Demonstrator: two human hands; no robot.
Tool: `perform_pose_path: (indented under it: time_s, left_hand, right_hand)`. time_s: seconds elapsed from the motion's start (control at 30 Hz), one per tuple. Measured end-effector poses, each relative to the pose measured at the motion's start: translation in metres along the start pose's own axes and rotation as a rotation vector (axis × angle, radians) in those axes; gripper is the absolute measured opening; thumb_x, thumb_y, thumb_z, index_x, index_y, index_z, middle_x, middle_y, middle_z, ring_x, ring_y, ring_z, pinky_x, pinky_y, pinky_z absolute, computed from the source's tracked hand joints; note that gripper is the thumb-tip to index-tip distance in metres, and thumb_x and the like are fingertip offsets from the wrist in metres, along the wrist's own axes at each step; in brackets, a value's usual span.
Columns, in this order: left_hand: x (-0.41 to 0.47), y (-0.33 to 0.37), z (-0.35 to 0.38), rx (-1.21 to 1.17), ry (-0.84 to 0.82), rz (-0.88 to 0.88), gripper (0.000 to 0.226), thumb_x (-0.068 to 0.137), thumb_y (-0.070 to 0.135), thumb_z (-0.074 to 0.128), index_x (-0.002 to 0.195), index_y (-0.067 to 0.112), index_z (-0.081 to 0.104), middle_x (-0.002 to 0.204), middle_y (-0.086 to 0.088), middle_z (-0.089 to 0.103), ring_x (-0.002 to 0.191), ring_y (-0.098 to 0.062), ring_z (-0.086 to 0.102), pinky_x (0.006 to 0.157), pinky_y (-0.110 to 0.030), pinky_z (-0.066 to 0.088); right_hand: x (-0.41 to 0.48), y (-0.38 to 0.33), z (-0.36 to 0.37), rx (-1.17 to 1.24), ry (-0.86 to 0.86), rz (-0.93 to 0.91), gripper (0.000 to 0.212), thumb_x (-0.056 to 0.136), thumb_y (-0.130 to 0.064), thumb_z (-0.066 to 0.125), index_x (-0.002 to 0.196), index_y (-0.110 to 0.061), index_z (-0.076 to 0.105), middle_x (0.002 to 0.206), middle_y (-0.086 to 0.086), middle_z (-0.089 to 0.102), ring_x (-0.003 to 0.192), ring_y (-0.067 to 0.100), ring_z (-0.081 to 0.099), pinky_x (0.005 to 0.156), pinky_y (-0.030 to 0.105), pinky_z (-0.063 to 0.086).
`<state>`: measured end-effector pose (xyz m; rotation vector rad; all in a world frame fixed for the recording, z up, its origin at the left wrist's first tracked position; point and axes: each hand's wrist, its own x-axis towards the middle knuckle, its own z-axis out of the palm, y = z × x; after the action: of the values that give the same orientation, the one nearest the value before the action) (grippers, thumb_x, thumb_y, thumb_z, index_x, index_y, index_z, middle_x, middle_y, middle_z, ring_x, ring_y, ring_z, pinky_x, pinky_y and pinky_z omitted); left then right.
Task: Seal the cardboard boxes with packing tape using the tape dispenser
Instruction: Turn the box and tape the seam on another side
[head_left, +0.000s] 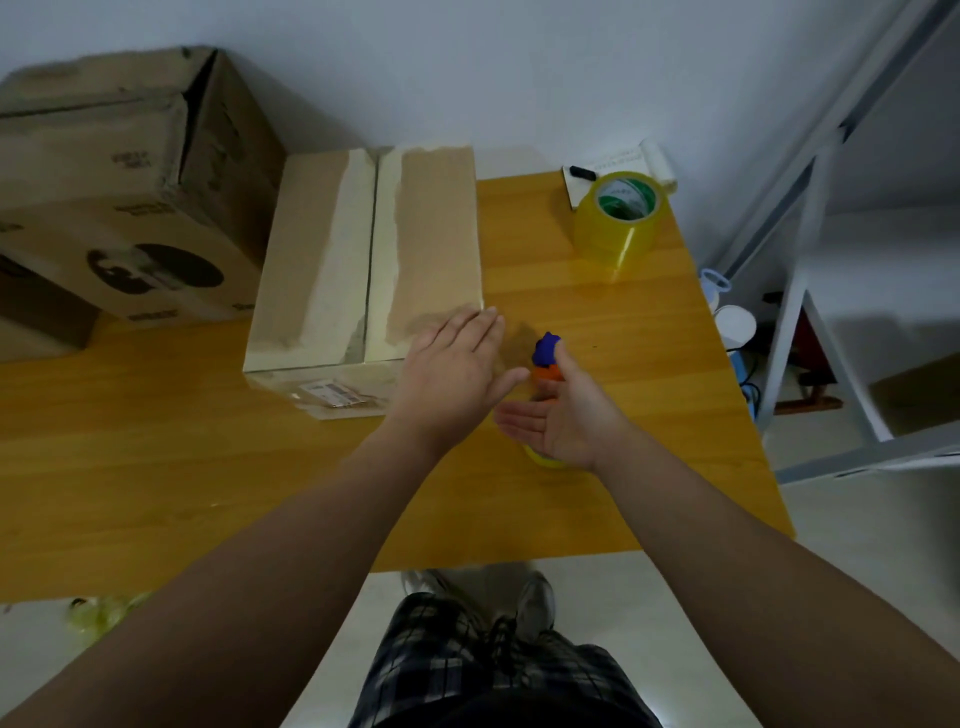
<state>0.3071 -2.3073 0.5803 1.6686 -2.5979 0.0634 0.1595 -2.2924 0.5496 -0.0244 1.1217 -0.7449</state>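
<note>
A flat cardboard box (332, 270) lies on the wooden table (208, 467), its two top flaps meeting along a centre seam with pale torn strips. My left hand (457, 369) hovers flat, fingers straight, over the box's near right corner. My right hand (561, 415) is open, palm turned left, right over the tape dispenser (545, 358), whose blue and orange top and yellowish tape roll show around the hand. Whether the hand touches the dispenser is unclear. A larger printed cardboard box (130, 171) stands at the far left with its top flaps loosely shut.
A stack of yellowish tape rolls (621, 218) stands at the table's far right, beside a white pad with a black marker (582, 172). A white metal frame (810, 312) rises right of the table. Crumpled tape (98, 618) lies on the floor.
</note>
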Motion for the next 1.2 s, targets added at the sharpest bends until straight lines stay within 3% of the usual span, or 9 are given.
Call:
perform_pose_path:
  time_s: [0.13,0.27,0.37,0.5,0.6,0.73,0.93,1.07,1.2]
  left_hand:
    - [-0.001,-0.003,-0.004,-0.002,-0.021,0.038,0.071,0.09,0.058,0.03,0.132,0.007,0.054,0.136,-0.007,0.054,0.129,-0.022,0.047,0.105,-0.036,0.035]
    - [-0.01,-0.018,-0.008,0.028,-0.055,0.093,0.074,0.091,0.054,0.044,0.148,0.009,0.027,0.154,-0.006,0.028,0.144,-0.02,0.02,0.116,-0.034,0.004]
    - [-0.021,-0.031,-0.01,0.11,-0.079,0.041,0.071,0.094,0.044,0.05,0.15,0.013,0.019,0.157,-0.004,0.021,0.145,-0.02,0.013,0.117,-0.036,-0.001]
    - [-0.029,-0.043,-0.011,0.137,-0.12,-0.009,0.07,0.096,0.042,0.045,0.152,0.016,0.01,0.159,-0.001,0.014,0.146,-0.018,0.007,0.116,-0.036,-0.004]
    - [-0.03,-0.043,-0.01,0.123,-0.125,-0.018,0.068,0.098,0.041,0.041,0.152,0.016,0.008,0.159,-0.001,0.01,0.146,-0.017,0.004,0.118,-0.037,-0.002]
    - [-0.03,-0.041,-0.01,0.107,-0.11,-0.04,0.067,0.099,0.041,0.038,0.152,0.017,0.005,0.16,0.001,0.007,0.146,-0.016,0.002,0.116,-0.036,-0.005]
    - [-0.031,-0.042,-0.009,0.092,-0.084,-0.035,0.068,0.098,0.039,0.043,0.152,0.016,0.007,0.159,0.0,0.01,0.146,-0.016,0.005,0.116,-0.035,-0.004]
    - [-0.031,-0.041,-0.007,0.069,-0.093,-0.045,0.07,0.097,0.038,0.045,0.152,0.016,0.007,0.159,0.0,0.01,0.146,-0.017,0.005,0.116,-0.035,-0.004]
    - [-0.031,-0.04,-0.006,0.058,-0.102,-0.051,0.071,0.096,0.036,0.049,0.152,0.015,0.01,0.159,-0.001,0.013,0.146,-0.018,0.008,0.116,-0.035,-0.002]
  right_hand:
    - [0.003,-0.001,0.015,0.112,0.04,-0.056,0.053,0.089,-0.05,0.058,0.122,-0.01,0.047,0.102,0.021,0.061,0.087,0.032,0.064,0.062,0.037,0.054]
    - [0.008,-0.004,0.023,0.093,0.168,-0.143,0.017,0.09,-0.017,0.066,0.098,-0.005,0.056,0.082,0.013,0.061,0.067,0.022,0.061,0.051,0.03,0.052]
    - [0.008,-0.004,0.029,0.064,0.286,-0.311,0.032,0.085,0.001,0.067,0.109,-0.011,0.05,0.076,0.01,0.059,0.059,0.017,0.056,0.053,0.027,0.05]
    - [0.002,-0.001,0.029,0.063,0.435,-0.581,0.044,0.083,0.002,0.067,0.116,-0.019,0.047,0.078,0.005,0.059,0.055,0.014,0.055,0.053,0.023,0.049]
    - [-0.004,0.008,0.028,0.266,0.41,-0.562,0.044,0.085,0.005,0.063,0.117,-0.02,0.046,0.076,0.006,0.061,0.054,0.014,0.057,0.05,0.023,0.048]
    - [0.001,0.024,0.032,0.31,0.357,-0.547,0.042,0.087,0.007,0.061,0.118,-0.017,0.046,0.085,0.009,0.06,0.063,0.016,0.058,0.055,0.024,0.051]
    - [0.019,0.032,0.041,0.137,0.452,-0.539,0.028,0.088,0.001,0.062,0.104,-0.019,0.051,0.087,0.002,0.058,0.07,0.015,0.058,0.063,0.027,0.052]
    - [0.024,0.039,0.046,0.038,0.405,-0.514,0.023,0.09,-0.002,0.061,0.104,-0.018,0.051,0.095,0.004,0.058,0.079,0.015,0.059,0.065,0.026,0.052]
    - [0.025,0.043,0.049,-0.117,0.37,-0.532,0.017,0.092,-0.006,0.059,0.097,-0.021,0.051,0.096,0.007,0.061,0.074,0.013,0.058,0.062,0.023,0.049]
